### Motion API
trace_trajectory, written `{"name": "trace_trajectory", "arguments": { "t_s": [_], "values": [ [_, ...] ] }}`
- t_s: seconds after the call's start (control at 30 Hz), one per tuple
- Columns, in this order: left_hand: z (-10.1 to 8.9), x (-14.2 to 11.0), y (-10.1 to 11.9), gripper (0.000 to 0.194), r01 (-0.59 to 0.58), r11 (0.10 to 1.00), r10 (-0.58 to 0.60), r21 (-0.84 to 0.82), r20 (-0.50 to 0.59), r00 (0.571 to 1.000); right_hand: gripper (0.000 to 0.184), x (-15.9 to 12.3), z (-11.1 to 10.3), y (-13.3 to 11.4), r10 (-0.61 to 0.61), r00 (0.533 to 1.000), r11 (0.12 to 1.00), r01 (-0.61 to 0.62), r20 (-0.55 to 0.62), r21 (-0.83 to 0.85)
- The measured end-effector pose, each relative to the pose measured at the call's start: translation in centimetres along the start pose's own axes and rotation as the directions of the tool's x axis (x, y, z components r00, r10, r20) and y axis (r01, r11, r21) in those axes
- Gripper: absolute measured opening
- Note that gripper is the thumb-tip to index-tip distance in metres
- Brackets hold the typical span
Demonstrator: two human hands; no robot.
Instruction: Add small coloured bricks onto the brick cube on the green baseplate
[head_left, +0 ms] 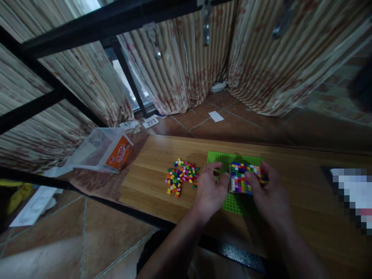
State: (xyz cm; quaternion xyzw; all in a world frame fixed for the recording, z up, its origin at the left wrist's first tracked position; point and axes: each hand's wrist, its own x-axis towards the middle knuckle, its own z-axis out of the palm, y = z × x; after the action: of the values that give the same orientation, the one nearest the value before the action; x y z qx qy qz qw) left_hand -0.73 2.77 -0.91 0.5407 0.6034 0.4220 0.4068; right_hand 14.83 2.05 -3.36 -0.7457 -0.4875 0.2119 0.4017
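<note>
Striped, red-patterned curtains (177, 77) fill the room beyond the fingers (253, 181), hanging in deep folds down to the floor. That floor (99, 240) is brown tile with pale joints, and it shows far past the fingertips as well as on the near left of them. Black bars (95, 29) run across the upper view, well beyond the hands. Under the fingers lies the worktop (148, 159), a long wood-grained board with a dark edge on the side toward the person; it is bare between the loose bricks and its left end. Well to the left of the fingers, off that end, a translucent plastic box (100, 153) lies with an orange label (119, 153) facing the worktop. Directly below both sets of fingers is a green studded plate (232, 207), flat on the wood. The right hand (271, 197) grips a multicoloured brick block (240, 178) above the plate, thumb across its top and fingers round its right end; whether the block rests on the studs cannot be told. The left hand (210, 190) is half curled, a gap between thumb and forefinger, its thumb tip at the block's left end, contact unclear. Just left of those fingers, the loose bricks (176, 180) spread in a heap. Far beyond them, a white paper (216, 116) lies on the tiles
</note>
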Motion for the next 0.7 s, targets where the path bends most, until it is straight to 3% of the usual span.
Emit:
{"name": "trace_trajectory", "arguments": {
  "t_s": [0.2,0.33,0.4,0.47,0.7],
  "values": [
    [-3.8,2.6,-0.7,0.021,-0.003,0.998,0.010,0.062,-0.103,0.995,0.082,-0.2,0.0,0.2,0.006,1.000,0.999,-0.006,0.008,-0.051],
    [-7.9,4.6,-1.8,0.024,0.102,0.947,-0.026,0.306,-0.244,0.970,0.083,-0.3,0.2,0.4,-0.032,0.999,0.999,0.032,0.011,-0.032],
    [-9.7,5.2,-2.4,0.028,0.160,0.858,-0.031,0.488,-0.261,0.965,0.082,-0.3,0.3,0.5,-0.039,0.999,0.999,0.039,0.003,-0.025],
    [-11.0,5.4,-3.0,0.030,0.181,0.820,-0.028,0.543,-0.278,0.960,0.080,-0.2,0.3,0.6,-0.050,0.999,0.999,0.050,-0.002,-0.012],
    [-11.6,6.1,-4.3,0.037,0.116,0.737,0.015,0.666,-0.187,0.982,0.073,-0.2,0.5,0.9,-0.050,0.999,0.996,0.051,-0.008,0.069]
  ]
}}
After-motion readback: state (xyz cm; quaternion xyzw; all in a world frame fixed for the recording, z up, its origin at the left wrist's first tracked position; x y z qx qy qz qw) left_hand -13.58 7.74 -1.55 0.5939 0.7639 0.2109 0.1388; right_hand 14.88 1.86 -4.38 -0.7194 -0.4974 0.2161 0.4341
